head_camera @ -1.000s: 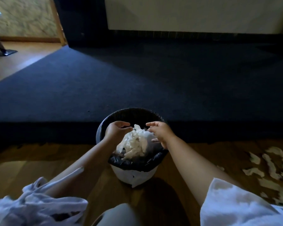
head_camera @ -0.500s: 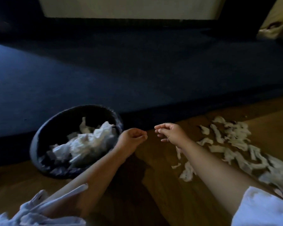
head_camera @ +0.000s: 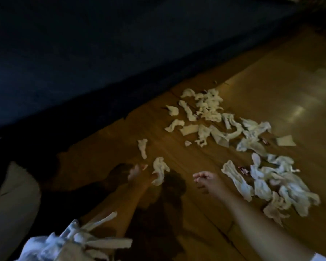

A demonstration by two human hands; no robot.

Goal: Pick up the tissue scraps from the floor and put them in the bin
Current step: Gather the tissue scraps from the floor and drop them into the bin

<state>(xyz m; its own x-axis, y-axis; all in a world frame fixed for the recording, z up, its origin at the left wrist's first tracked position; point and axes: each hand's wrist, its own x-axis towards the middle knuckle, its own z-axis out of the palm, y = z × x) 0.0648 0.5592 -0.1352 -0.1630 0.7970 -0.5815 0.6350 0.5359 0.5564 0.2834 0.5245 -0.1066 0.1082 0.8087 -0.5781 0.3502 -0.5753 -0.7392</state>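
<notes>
Tissue scraps (head_camera: 211, 117) litter the wooden floor (head_camera: 271, 87); left hand (head_camera: 139, 174) grip pinches one scrap (head_camera: 159, 171), right hand (head_camera: 207, 180) grip loose, empty

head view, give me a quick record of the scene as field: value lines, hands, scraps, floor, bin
left hand: low over the wooden floor, at a crumpled tissue scrap; grip unclear from blur
right hand: empty, fingers loosely curled, beside the near pile
tissue scraps: many still scattered on the floor, a far cluster and a near pile
wooden floor: bare boards, meeting a dark carpet on the far side
bin: not in view
task state: unfinished, most scraps not yet picked up
</notes>
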